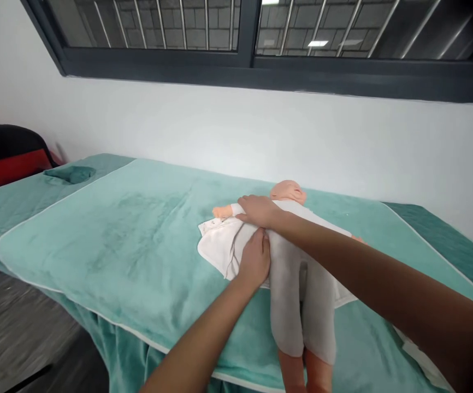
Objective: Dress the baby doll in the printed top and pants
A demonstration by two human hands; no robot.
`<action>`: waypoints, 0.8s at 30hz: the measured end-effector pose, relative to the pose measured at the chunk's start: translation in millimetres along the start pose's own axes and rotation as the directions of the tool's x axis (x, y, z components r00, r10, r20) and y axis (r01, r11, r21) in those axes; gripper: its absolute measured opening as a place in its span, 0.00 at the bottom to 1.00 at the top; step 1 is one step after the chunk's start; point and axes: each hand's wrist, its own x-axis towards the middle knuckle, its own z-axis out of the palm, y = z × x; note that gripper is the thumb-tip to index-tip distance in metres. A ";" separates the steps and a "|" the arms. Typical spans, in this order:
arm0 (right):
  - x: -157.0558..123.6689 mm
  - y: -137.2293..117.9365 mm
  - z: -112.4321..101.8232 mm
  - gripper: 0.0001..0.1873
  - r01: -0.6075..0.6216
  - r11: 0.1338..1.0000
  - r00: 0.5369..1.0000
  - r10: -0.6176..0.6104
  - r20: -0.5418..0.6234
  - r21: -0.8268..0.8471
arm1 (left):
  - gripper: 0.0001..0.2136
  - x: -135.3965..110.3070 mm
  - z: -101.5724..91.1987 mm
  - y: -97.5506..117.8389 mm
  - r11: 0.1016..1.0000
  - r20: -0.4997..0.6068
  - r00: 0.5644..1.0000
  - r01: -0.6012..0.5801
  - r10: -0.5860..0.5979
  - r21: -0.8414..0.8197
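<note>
One doll (285,284): lying on the teal bed cover (138,245)
Left hand (255,256): fingers curled against the white garment (216,245), hold unclear
Right hand (259,210): fingers over the doll's sleeve (236,209), hold unclear

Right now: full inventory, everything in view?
Bed cover: count unclear, teal, across the middle
Doll: 1, peach, in white-grey clothes, on cover
Garment: 1, white, spread under doll
Unclear item: 1, white, lower right
Seat: 1, red and black, far left
Wall: 1, white, behind
Window: 1, dark grey frame, top
Bars: over ten, silvery, across window
Block wall: 1, grey, beyond bars
Floor: 1, dark grey, lower left
Rod: 1, black, lower left
Forearms: 2, bare, lower frame
Left hand: 1, bare, on garment beside doll
Right hand: 1, bare, over doll's arm
</note>
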 end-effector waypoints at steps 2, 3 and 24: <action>-10.3 14.0 -4.4 0.19 -0.065 0.996 0.996 0.069 -0.052 0.066 | 0.21 15.4 -11.0 -5.0 0.935 0.006 0.978 -0.199 0.206 0.294; -14.8 20.4 -6.3 0.20 -0.091 0.989 0.992 0.100 -0.073 0.120 | 0.22 24.3 -18.2 -9.5 0.882 -0.034 0.969 -0.209 0.246 0.423; -4.9 -3.2 23.3 0.13 -0.085 0.990 0.992 0.094 0.081 -0.114 | 0.14 38.8 -49.2 -28.3 0.856 -0.147 0.944 -0.195 0.297 0.479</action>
